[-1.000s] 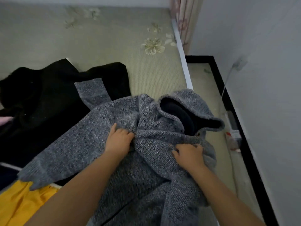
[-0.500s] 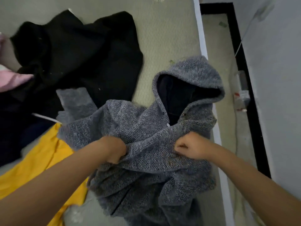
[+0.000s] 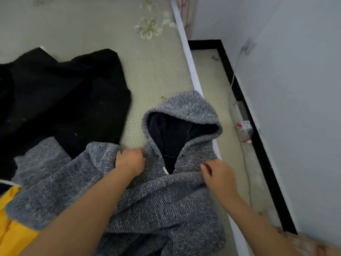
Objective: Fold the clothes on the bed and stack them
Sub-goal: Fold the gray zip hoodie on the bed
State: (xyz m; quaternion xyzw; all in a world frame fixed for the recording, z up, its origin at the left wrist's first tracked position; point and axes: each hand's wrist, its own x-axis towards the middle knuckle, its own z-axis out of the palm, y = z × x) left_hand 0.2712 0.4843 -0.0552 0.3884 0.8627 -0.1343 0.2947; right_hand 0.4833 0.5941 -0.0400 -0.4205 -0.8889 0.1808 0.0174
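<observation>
Grey hoodie [image 3: 151, 204] lay crumpled at near right bed [image 3: 158, 74] edge, hood far; left hand [image 3: 130, 161] gripped its left shoulder; right hand [image 3: 217, 177] pinched right shoulder; black garment [image 3: 60, 100] left.

No text, number or brand can be read anywhere in this view. The likeliest bearer of print is the small clear bottle [image 3: 244, 126] lying on the floor strip between the bed and the wall — it carries a white label with red patches (perhaps printing, but too blurred to make out a single letter). The grey hoodie [image 3: 156, 200] shows a small white tab at its neck opening — nothing legible on it. The black garment [image 3: 64, 100] and the yellow cloth [image 3: 13, 237] show no lettering.
</observation>
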